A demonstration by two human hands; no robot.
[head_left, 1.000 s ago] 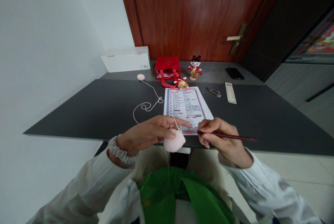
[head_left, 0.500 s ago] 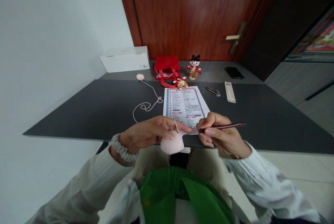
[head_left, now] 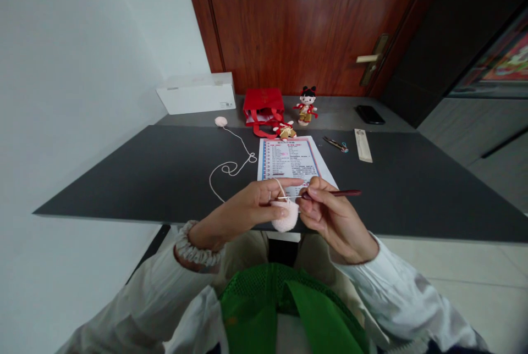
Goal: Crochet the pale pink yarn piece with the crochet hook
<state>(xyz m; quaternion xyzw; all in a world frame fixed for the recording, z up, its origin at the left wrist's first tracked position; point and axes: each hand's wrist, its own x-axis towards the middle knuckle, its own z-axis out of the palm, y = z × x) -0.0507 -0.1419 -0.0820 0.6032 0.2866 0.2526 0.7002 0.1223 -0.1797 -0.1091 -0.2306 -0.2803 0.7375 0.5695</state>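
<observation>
Between thumb and fingers, my left hand (head_left: 259,202) pinches a small pale pink crochet piece (head_left: 285,219), shaped like a cup, near the table's front edge. A strand of pink yarn (head_left: 281,186) runs over its stretched index finger. My right hand (head_left: 330,212) grips a crochet hook (head_left: 343,193) with a dark red-brown handle. The hook's thin metal shaft lies across the upper rim of the piece, its tip by my left fingers. Beyond my hands lies a printed pattern sheet (head_left: 295,161), its lower part covered by them.
A small yarn ball (head_left: 221,122) trails a loose strand on the grey table (head_left: 173,172). Behind are a white box (head_left: 198,95), a red bag (head_left: 263,102), a standing doll (head_left: 306,106) and a doll body (head_left: 285,131). Rightward lie scissors (head_left: 336,144), a flat packet (head_left: 363,145) and a phone (head_left: 370,115).
The crochet piece has shifted right and slightly up, its rim now turned upward. The hook has moved left, reaching across the rim, and my left index finger has straightened higher.
</observation>
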